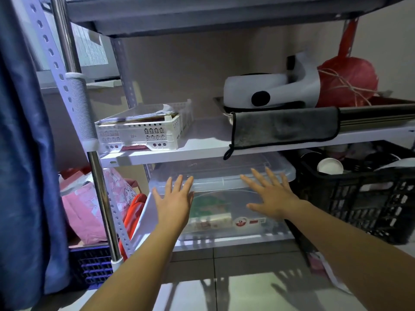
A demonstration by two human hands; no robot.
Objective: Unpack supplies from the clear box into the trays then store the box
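Observation:
The clear box [221,176] with its clear lid sits on the bottom shelf, under the white middle shelf [202,147]. Packets show faintly through its front wall. My left hand [175,198] lies flat against the box's front left, fingers spread. My right hand [271,191] lies flat against the front right, fingers spread too. Neither hand holds anything. A white perforated tray [143,131] with papers and packets in it stands on the middle shelf, above and left of the box.
A black crate [363,198] with a paper cup stands right of the box. A grey cloth [283,129] hangs over the shelf edge above. Pink bags [89,207] and a blue crate [92,265] are at the left, behind a steel post [101,194]. Tiled floor lies below.

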